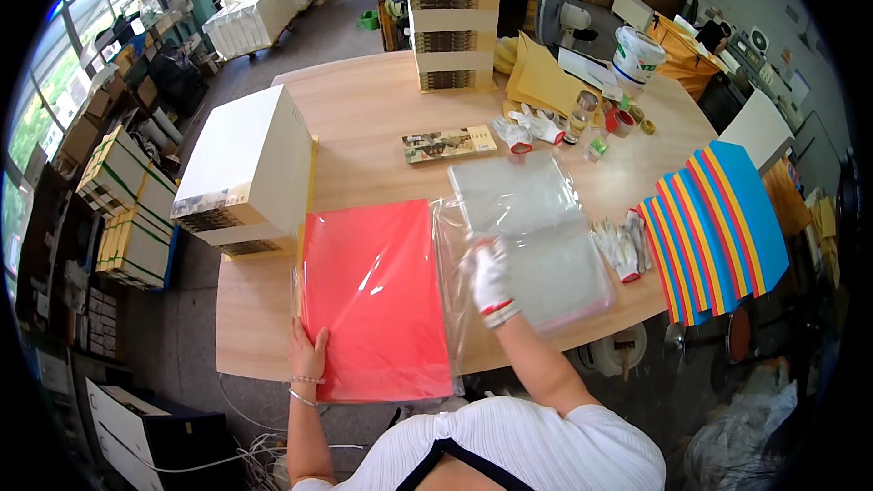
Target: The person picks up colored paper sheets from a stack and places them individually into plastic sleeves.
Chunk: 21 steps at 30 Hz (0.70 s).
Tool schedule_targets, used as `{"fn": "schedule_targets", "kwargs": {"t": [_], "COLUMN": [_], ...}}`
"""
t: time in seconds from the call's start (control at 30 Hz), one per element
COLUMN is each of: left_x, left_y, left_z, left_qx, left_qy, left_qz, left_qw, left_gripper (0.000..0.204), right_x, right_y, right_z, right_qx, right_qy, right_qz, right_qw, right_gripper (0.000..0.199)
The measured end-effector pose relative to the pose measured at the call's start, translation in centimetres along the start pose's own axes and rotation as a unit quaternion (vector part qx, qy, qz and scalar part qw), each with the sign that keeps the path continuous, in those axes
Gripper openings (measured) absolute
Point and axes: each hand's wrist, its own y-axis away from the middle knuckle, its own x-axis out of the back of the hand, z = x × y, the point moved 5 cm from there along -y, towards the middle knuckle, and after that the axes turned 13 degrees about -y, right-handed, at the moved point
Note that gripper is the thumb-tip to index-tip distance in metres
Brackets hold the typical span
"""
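Note:
A red sheet (377, 300) in a clear plastic bag lies at the table's front edge. My bare left hand (307, 353) rests against its lower left edge, thumb on top and fingers stretched along the side. To the right, a stack of clear plastic bags (555, 264) lies flat. My right hand (489, 277), in a white glove with a red-striped cuff, is over the strip between the red sheet and the stack, next to the bag's loose plastic. Motion smears its fingers, so I cannot see whether they grip the plastic.
White-topped stacks of boxes (241, 155) stand at left and far middle (453, 32). A flat printed box (448, 144), gloves (527, 130), a glass jar (580, 116) and tape rolls (620, 121) lie beyond the bags. Coloured boards (718, 227) overhang the right edge, by more gloves (620, 247).

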Motion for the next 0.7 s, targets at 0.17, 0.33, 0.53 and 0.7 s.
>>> {"fn": "schedule_targets", "kwargs": {"t": [0.17,0.33,0.53,0.7], "left_x": [-0.7,-0.7,7.7,-9.0], "left_y": [-0.3,-0.1,0.0,1.7], "left_z": [-0.2,-1.1,18.9,38.7], "left_qx": [0.009,0.017,-0.104,-0.451], "left_qy": [0.083,-0.075,0.104,0.003], "left_qz": [-0.018,0.021,0.163,-0.169], "left_qw": [0.996,0.997,0.976,0.876], "left_gripper": [0.071,0.071,0.050,0.047], "right_x": [4.8,13.9,18.9,16.7], "right_y": [-9.4,-17.6,-19.8,-21.1], "right_z": [-11.5,-17.6,-17.1,-17.8], "right_qx": [0.162,0.047,0.097,-0.005], "right_qy": [0.302,0.593,0.732,0.734], "right_qz": [-0.060,-0.045,-0.078,-0.091], "right_qw": [0.938,0.803,0.670,0.673], "right_gripper": [0.006,0.014,0.025,0.045]}}
